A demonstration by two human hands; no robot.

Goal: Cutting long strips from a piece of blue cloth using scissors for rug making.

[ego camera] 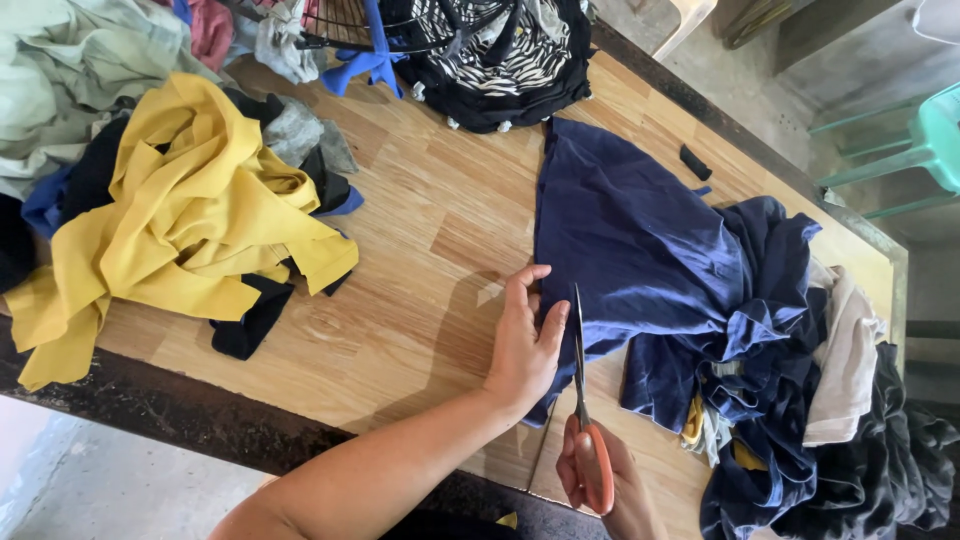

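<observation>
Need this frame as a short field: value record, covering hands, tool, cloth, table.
left hand: flat on the near edge of the navy cloth, pinning it
right hand: grips orange-handled scissors, blades pointing away along the cloth edge
blades: look nearly closed
table: wooden top, dark rim
left side: yellow cloth scraps over dark pieces
right side: heap of navy, beige and black garments
far edge: striped black-and-white fabric

No packages, labels, signs or screens show anywhere in this view, from twelve o'clock round to six o'clock.
</observation>
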